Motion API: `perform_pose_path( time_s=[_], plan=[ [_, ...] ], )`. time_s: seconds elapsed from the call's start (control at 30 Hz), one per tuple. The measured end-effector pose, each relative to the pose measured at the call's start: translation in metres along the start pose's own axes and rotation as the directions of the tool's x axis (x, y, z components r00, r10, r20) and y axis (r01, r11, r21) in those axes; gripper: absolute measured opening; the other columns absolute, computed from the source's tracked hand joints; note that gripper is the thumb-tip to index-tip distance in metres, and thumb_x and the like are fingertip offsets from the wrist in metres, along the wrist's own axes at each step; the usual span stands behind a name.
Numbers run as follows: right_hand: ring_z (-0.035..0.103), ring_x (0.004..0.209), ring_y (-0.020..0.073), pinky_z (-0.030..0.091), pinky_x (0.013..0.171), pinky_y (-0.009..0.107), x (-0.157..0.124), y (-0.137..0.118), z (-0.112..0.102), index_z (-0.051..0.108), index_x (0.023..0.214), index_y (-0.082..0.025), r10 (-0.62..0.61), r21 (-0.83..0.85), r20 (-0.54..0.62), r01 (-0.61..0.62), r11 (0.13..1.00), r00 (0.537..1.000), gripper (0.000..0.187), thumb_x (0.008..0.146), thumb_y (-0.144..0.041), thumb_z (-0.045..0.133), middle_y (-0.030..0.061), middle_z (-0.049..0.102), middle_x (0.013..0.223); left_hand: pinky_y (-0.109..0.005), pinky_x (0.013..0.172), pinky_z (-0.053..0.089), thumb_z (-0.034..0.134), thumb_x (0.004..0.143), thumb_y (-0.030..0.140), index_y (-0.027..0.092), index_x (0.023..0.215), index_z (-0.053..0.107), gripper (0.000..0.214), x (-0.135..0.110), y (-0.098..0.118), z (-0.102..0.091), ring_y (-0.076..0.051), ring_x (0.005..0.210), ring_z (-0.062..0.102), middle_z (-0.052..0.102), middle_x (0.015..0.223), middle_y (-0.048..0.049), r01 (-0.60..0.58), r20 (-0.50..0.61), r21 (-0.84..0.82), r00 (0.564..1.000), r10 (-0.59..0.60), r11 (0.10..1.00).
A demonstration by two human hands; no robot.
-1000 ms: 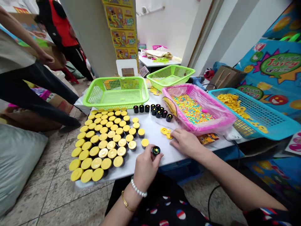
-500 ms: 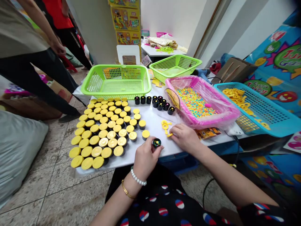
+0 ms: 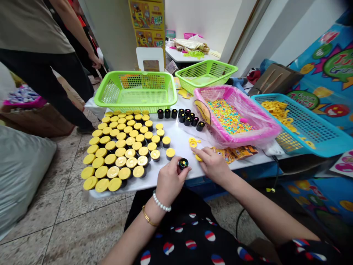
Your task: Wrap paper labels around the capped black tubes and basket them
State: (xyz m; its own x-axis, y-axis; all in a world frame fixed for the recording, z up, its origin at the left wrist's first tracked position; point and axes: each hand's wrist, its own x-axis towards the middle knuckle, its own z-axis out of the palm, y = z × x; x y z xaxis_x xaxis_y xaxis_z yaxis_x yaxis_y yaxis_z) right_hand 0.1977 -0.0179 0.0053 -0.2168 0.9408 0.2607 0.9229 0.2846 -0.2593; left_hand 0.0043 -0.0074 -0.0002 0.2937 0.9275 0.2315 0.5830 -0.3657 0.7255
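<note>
Here, the left hand (image 3: 170,178) grasps a black cup (image 3: 183,163) between thumb and fingers above the near edge of the table (image 3: 176,138); the fingers conceal much of its wall, and the coloured bits inside are too small to count. The right hand (image 3: 213,164) reaches in from the other side, its fingers largely covering a yellow lid (image 3: 198,158); whether they pinch it or merely touch it cannot be told. Just beyond the fingertips lie loose yellow lids (image 3: 193,142), overlapping, their number unclear. Printed packets (image 3: 241,152) are partly hidden behind the right hand and by the pink basket (image 3: 242,140), whose plastic liner blurs its rim; it contains small coloured candies (image 3: 228,117). To the left, capped cups (image 3: 120,151) stand crowded in rows; uncapped cups (image 3: 188,120) stand between a green basket (image 3: 102,90) and the pink one. A blue basket (image 3: 325,132) of yellow lids is cut off at the right edge. A bystander (image 3: 26,27) and a grey sack (image 3: 22,176) are cropped at left.
</note>
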Motion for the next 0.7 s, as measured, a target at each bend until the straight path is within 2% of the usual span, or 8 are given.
perform_pose_path(
  time_s=[0.07, 0.2, 0.27, 0.37, 0.47, 0.57, 0.63, 0.7],
  plan=[
    [0.064, 0.090, 0.0240, 0.055, 0.082, 0.037, 0.006, 0.002, -0.002, 0.060, 0.131, -0.015, -0.010, 0.094, 0.014, 0.009, 0.996, 1.000, 0.045, 0.087, -0.010, 0.054, 0.0104, 0.063, 0.099, -0.024, 0.059, 0.045, 0.076, 0.082, 0.025, 0.018, 0.103, 0.062, 0.026, 0.000, 0.000, 0.000, -0.015, 0.059, 0.062, 0.064, 0.065, 0.0026, -0.001, -0.004, -0.006, 1.000, 0.001, 1.000],
    [0.064, 0.084, 0.0191, 0.056, 0.080, 0.034, 0.010, 0.001, -0.018, 0.061, 0.130, -0.016, -0.077, 0.270, 0.148, 0.035, 0.962, 0.986, 0.049, 0.081, -0.013, 0.066, 0.0086, 0.061, 0.102, -0.023, 0.058, 0.045, 0.075, 0.081, 0.024, 0.018, 0.103, 0.062, 0.026, 0.000, 0.000, 0.000, -0.014, 0.058, 0.062, 0.063, 0.064, 0.0034, 0.000, -0.006, -0.021, 1.000, -0.001, 1.000],
    [0.065, 0.085, 0.0191, 0.056, 0.079, 0.034, 0.007, -0.001, -0.022, 0.064, 0.125, -0.017, -0.088, 0.306, 0.156, 0.037, 0.951, 0.984, 0.043, 0.083, -0.019, 0.068, 0.0091, 0.062, 0.104, -0.023, 0.058, 0.045, 0.075, 0.081, 0.022, 0.018, 0.103, 0.062, 0.026, 0.000, 0.000, 0.000, -0.014, 0.058, 0.062, 0.063, 0.064, 0.0036, -0.004, -0.004, -0.025, 1.000, 0.004, 1.000],
    [0.066, 0.094, 0.0217, 0.056, 0.084, 0.036, -0.001, -0.004, -0.017, 0.069, 0.115, -0.015, -0.094, 0.292, 0.047, 0.076, 0.953, 0.994, 0.026, 0.092, -0.021, 0.059, 0.0120, 0.064, 0.105, -0.023, 0.057, 0.044, 0.075, 0.081, 0.023, 0.018, 0.102, 0.062, 0.025, 0.000, 0.000, 0.000, -0.014, 0.057, 0.061, 0.063, 0.064, 0.0038, -0.012, 0.002, -0.029, 1.000, 0.012, 0.999],
    [0.065, 0.098, 0.0235, 0.056, 0.087, 0.039, -0.011, -0.009, -0.006, 0.069, 0.115, -0.016, -0.111, 0.206, -0.034, 0.116, 0.972, 0.993, 0.026, 0.095, -0.017, 0.053, 0.0136, 0.066, 0.107, -0.023, 0.057, 0.044, 0.074, 0.082, 0.024, 0.018, 0.103, 0.062, 0.025, 0.000, 0.000, -0.001, -0.014, 0.057, 0.061, 0.063, 0.064, 0.0036, -0.017, 0.004, -0.033, 1.000, 0.017, 0.999],
    [0.066, 0.098, 0.0260, 0.055, 0.089, 0.043, -0.015, -0.010, -0.001, 0.068, 0.119, -0.016, -0.098, 0.128, -0.074, 0.106, 0.986, 0.992, 0.028, 0.094, -0.018, 0.056, 0.0142, 0.070, 0.106, -0.023, 0.059, 0.046, 0.075, 0.082, 0.025, 0.018, 0.104, 0.063, 0.026, 0.000, 0.001, -0.001, -0.014, 0.059, 0.062, 0.065, 0.066, 0.0025, -0.010, 0.008, -0.034, 1.000, 0.011, 0.999],
    [0.068, 0.094, 0.0255, 0.056, 0.087, 0.042, -0.012, -0.008, -0.005, 0.068, 0.117, -0.015, -0.064, 0.163, -0.129, 0.085, 0.983, 0.990, 0.027, 0.092, -0.021, 0.060, 0.0133, 0.073, 0.103, -0.024, 0.061, 0.047, 0.077, 0.080, 0.025, 0.018, 0.103, 0.065, 0.027, 0.001, 0.001, -0.001, -0.015, 0.060, 0.063, 0.066, 0.068, 0.0015, 0.001, 0.016, -0.024, 1.000, 0.000, 1.000],
    [0.070, 0.085, 0.0218, 0.058, 0.080, 0.036, -0.005, -0.006, -0.011, 0.068, 0.116, -0.017, 0.002, 0.286, -0.182, 0.051, 0.957, 0.983, 0.028, 0.089, -0.024, 0.064, 0.0100, 0.075, 0.098, -0.025, 0.061, 0.047, 0.078, 0.079, 0.025, 0.018, 0.102, 0.067, 0.027, 0.002, 0.002, -0.002, -0.015, 0.061, 0.063, 0.068, 0.069, 0.0007, 0.009, 0.033, -0.018, 0.999, -0.009, 1.000]
  ],
)
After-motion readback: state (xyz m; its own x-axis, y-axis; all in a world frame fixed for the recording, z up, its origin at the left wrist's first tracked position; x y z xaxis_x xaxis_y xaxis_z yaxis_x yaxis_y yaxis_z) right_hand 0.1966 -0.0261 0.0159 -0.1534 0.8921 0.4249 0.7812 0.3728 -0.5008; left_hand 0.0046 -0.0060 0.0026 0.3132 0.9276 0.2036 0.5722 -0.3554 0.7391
